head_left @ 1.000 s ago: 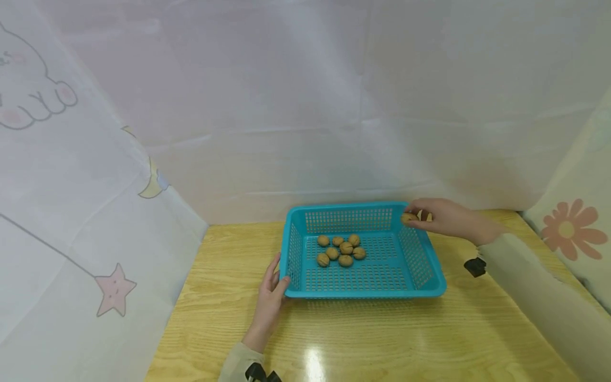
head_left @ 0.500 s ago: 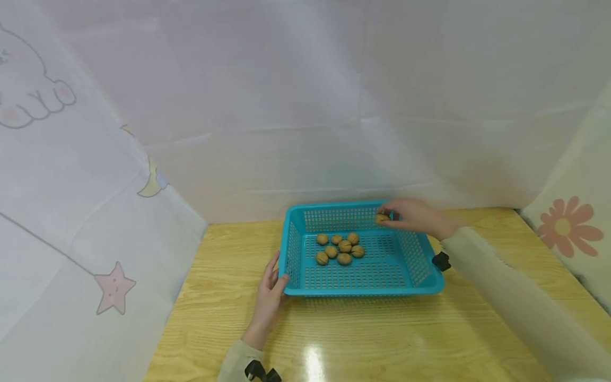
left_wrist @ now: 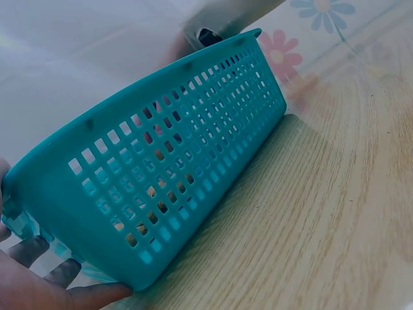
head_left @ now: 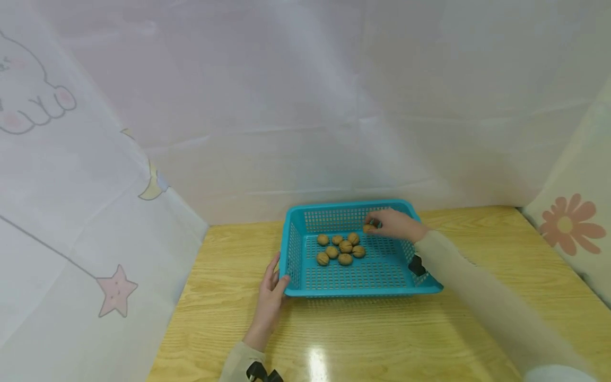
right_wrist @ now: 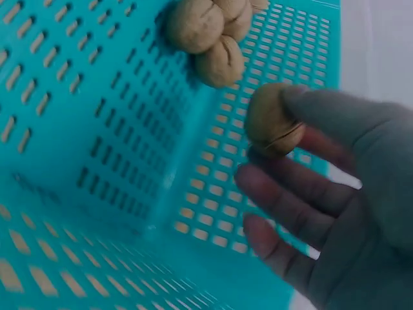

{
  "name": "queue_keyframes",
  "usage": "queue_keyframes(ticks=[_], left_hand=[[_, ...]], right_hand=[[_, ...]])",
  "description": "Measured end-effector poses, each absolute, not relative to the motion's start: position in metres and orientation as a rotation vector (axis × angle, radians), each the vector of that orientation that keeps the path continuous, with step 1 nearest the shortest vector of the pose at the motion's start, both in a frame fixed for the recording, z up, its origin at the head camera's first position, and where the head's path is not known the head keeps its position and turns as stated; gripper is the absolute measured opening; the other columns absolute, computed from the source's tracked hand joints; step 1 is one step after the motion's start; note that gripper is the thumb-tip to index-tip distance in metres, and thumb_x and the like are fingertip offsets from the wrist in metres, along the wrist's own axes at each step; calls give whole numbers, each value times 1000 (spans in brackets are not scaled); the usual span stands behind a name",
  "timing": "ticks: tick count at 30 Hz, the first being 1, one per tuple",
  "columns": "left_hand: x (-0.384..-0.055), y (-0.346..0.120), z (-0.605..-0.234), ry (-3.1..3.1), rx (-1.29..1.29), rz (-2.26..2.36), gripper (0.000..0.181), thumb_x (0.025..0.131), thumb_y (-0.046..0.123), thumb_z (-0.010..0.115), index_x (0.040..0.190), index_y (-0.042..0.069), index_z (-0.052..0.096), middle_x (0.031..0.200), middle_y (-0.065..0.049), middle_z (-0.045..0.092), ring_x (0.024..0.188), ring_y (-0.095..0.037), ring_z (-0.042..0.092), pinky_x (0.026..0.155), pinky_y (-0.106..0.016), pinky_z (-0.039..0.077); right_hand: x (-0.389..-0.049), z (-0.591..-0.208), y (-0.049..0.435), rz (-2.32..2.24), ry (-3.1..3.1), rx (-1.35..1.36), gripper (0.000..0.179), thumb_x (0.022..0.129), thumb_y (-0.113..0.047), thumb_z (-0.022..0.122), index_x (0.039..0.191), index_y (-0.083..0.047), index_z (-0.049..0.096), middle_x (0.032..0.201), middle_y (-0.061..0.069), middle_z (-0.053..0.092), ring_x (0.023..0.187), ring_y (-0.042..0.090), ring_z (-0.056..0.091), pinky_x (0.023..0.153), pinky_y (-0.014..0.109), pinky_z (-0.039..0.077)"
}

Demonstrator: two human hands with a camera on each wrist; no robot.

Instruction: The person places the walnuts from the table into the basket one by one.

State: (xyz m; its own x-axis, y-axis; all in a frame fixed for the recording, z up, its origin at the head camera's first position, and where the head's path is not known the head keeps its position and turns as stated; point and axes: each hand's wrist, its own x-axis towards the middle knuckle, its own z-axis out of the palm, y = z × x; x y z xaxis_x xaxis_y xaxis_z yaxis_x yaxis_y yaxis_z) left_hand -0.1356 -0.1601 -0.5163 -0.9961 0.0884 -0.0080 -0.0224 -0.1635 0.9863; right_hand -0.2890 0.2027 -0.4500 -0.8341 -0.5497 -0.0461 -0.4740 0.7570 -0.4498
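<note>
My right hand [head_left: 394, 224] pinches a walnut [right_wrist: 273, 120] between thumb and fingers, low inside the blue plastic basket [head_left: 358, 292] near its back wall. Just left of it, several other walnuts [head_left: 346, 246] lie clustered on the basket's perforated floor. My left hand [head_left: 270, 297] is at the basket's front left corner, thumb on the rim and the other fingers along the outer side. In the left wrist view, the fingers [left_wrist: 97, 296] of that hand spread against the basket's end wall, and the walnuts show only through the holes.
The basket stands on a wood-grain table [head_left: 363, 339], close to a pale cloth backdrop [head_left: 286, 132] behind it. More cloth hangs at both sides, printed with a pink star [head_left: 117, 292] at left and a flower [head_left: 565, 225] at right.
My right hand has carried its walnut leftward and down, from over the basket's right back corner to beside the other walnuts. The left hand has kept its place on the basket.
</note>
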Motion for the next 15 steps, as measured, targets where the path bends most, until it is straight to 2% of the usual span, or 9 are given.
queue_keyframes(ticks=[2, 5, 6, 9, 15], left_hand=[[-136, -161, -516, 1977, 65, 2343, 67, 109, 14, 53, 168, 24, 22, 161, -25, 40, 137, -52, 48, 100, -52, 55], [-136, -161, -516, 1979, 52, 2337, 68, 109, 15, 54, 168, 23, 21, 161, -24, 40, 138, -50, 49, 100, -52, 55], [-136, -161, -516, 1982, 52, 2334, 69, 109, 15, 54, 168, 22, 20, 161, -25, 39, 138, -50, 49, 101, -52, 55], [-136, -161, -516, 1985, 61, 2329, 70, 109, 16, 54, 169, 19, 18, 162, -25, 38, 138, -50, 48, 101, -52, 54], [-135, -159, -515, 1977, 50, 2327, 69, 109, 15, 54, 168, 23, 20, 162, -25, 38, 139, -50, 47, 100, -50, 55]], right_hand=[[-292, -457, 201, -631, 2754, -774, 30, 102, -24, 69, 124, -4, 71, 117, 14, 73, 107, 35, 68, 95, 59, 52], [-296, -466, 199, -627, 2713, -734, 31, 101, -21, 70, 126, -2, 70, 121, 18, 71, 111, 37, 66, 94, 58, 54], [-297, -469, 198, -630, 2701, -727, 32, 100, -21, 71, 126, -2, 70, 122, 18, 70, 111, 37, 66, 90, 55, 56], [-301, -477, 195, -657, 2662, -706, 34, 99, -18, 72, 128, 0, 69, 123, 20, 69, 111, 37, 66, 89, 52, 56], [-305, -484, 190, -646, 2624, -705, 33, 99, -17, 71, 126, 0, 69, 122, 18, 70, 108, 34, 67, 87, 49, 57]])
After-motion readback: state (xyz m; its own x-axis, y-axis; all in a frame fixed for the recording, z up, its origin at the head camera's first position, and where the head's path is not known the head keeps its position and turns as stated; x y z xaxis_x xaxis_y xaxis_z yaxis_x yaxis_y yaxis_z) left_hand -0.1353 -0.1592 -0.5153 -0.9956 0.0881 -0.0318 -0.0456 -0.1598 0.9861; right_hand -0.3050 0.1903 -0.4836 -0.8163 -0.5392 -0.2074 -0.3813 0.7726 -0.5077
